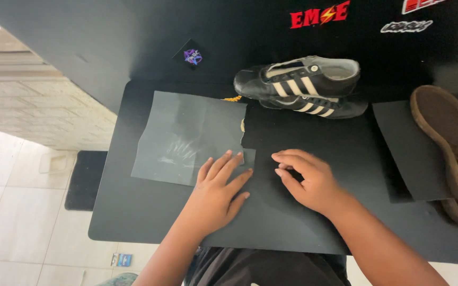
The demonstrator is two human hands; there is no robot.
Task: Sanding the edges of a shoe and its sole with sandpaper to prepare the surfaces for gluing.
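A broad matte black table (149, 222) fills the view, flat and smooth, with a dark wall behind it carrying a few bright stickers (320, 14). On it lies a black sheet (303, 143), thin and dull, with a ragged left edge. Overlapping beside it sits the grey translucent sheet (186, 135), roughly rectangular, with pale scuffed streaks across its middle.

At the back, a pair of black leather shoes (298, 85) with pale stripes lies on its side, well clear of the hands. Far right, a brown shoe sole (451, 143) faces up, waffle-patterned and worn, resting partly on another dark sheet (409, 148).

Now the hands. The left hand (216, 196) lies palm-down, fingers (223, 164) loosely spread and pressed flat, fingertips landing on the lower right corner of the grey sheet where it meets the black one. It grips nothing, just presses. The right hand (306, 180) sits just beside it on the black sheet, fingers curled inward, thumb and forefinger drawn close together at the surface; whether they pinch an edge I cannot tell.

Down on the tiled floor (17, 222) lie a dark mat (83, 180) and a small blue packet (123, 259).
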